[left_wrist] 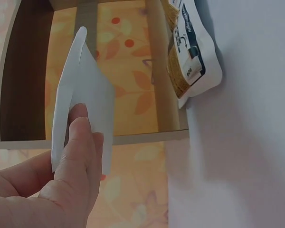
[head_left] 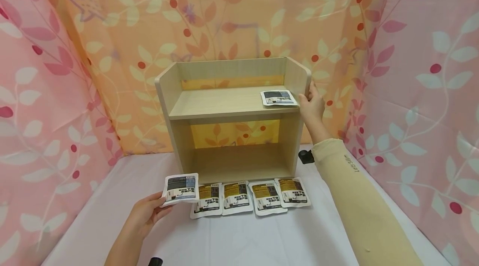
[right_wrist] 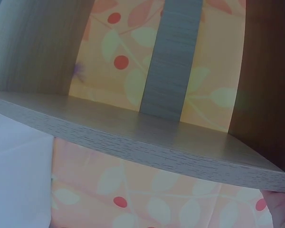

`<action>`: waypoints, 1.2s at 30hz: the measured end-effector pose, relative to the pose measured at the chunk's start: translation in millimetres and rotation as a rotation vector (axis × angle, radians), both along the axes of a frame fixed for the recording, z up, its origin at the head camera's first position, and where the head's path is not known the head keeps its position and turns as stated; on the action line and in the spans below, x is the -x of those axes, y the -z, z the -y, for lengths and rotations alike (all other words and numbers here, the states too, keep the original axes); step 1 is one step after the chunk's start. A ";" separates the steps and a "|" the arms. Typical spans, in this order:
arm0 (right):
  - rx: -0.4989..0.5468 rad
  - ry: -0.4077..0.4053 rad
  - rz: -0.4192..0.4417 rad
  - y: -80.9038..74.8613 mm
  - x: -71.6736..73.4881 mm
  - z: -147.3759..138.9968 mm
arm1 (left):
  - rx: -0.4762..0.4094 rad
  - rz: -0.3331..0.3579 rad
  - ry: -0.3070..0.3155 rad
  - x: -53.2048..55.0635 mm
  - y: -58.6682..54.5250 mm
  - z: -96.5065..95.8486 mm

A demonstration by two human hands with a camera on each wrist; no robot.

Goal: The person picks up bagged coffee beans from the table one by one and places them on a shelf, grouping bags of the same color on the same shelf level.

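My left hand (head_left: 144, 215) pinches a flat white pouch (head_left: 181, 188) with a dark blue label between thumb and fingers. In the left wrist view the pouch (left_wrist: 80, 95) is seen nearly edge-on. At the right, my right hand (head_left: 313, 108) grips the upper side panel of a small pale wooden shelf (head_left: 232, 110). Only a bit of that hand (right_wrist: 279, 206) shows in the right wrist view, against the panel's edge. A similar blue-labelled pouch (head_left: 278, 98) lies on the upper board, close to the right hand.
Several white pouches with gold labels (head_left: 268, 196) lie in a row before the shelf; the held pouch partly covers the leftmost. Behind the shelf's right foot is a black object (head_left: 306, 156). Another black object (head_left: 155, 262) shows at the bottom. Patterned curtains (head_left: 224, 12) enclose the white-covered table (head_left: 239, 241).
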State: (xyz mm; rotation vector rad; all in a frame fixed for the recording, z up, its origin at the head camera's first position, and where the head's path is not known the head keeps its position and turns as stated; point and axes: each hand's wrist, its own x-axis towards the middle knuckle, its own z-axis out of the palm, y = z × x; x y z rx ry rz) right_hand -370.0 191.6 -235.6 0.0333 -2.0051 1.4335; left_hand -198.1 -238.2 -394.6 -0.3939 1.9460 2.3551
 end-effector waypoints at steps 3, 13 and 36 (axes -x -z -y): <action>0.000 0.001 0.002 -0.2 0.1 0.2 | 0.007 -0.013 0.002 -1.4 -3.4 -1.1; -0.001 0.004 -0.006 -0.1 1.4 0.7 | 0.025 -0.042 0.010 -4.9 -14.3 -4.9; -0.006 0.010 0.008 0.4 2.2 -0.5 | 0.025 -0.083 -0.004 -9.2 -32.4 -18.5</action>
